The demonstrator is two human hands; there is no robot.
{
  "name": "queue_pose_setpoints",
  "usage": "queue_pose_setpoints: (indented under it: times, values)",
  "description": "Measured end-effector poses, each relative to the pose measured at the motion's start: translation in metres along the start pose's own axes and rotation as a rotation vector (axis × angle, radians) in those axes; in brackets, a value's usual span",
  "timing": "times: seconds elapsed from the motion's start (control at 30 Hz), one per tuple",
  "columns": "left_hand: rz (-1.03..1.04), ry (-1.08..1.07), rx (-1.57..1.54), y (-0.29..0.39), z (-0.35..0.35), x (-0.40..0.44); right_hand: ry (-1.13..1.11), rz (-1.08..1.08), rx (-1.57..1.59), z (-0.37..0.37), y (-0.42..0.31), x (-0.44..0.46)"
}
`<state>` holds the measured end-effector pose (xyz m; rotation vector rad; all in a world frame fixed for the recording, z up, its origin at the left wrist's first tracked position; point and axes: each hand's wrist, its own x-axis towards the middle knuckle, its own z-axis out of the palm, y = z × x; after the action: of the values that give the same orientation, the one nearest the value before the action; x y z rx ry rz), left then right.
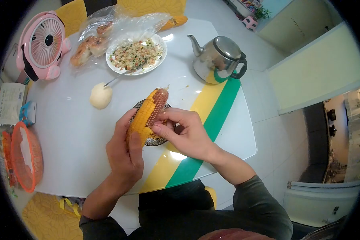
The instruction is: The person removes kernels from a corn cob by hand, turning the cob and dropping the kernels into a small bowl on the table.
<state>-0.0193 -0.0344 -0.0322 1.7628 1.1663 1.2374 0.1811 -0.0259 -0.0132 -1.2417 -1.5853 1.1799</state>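
A yellow corn cob (145, 116), partly stripped so that its reddish-brown core shows on the upper right side, is held tilted over a dark patterned bowl (155, 141). My left hand (126, 148) is wrapped round its lower left part. On the cob's right side, my right hand (186, 133) has its thumb and fingers pressed together against the kernels. Loose yellow kernels show in the bowl, which the cob and both hands partly cover. Whether a kernel is between my right fingertips is too small to tell.
Behind are a plate of fried rice (161, 66) with a spoon, bagged bread (93, 47), another cob (174, 23) and a steel kettle (222, 60). A pale bun (101, 96), pink fan (46, 44) and orange basket (37, 160) are on the left.
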Motion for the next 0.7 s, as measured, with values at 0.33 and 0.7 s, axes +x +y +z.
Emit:
queue_pose_setpoints:
  times: [0.33,0.7]
  values:
    - [0.095,0.004,0.042,-0.001,0.007,0.001,-0.077,0.088,0.142,0.0,0.004,-0.001]
    - [0.206,-0.062,0.13,0.0,0.002,0.005,-0.148,0.245,0.482,-0.004,0.004,0.001]
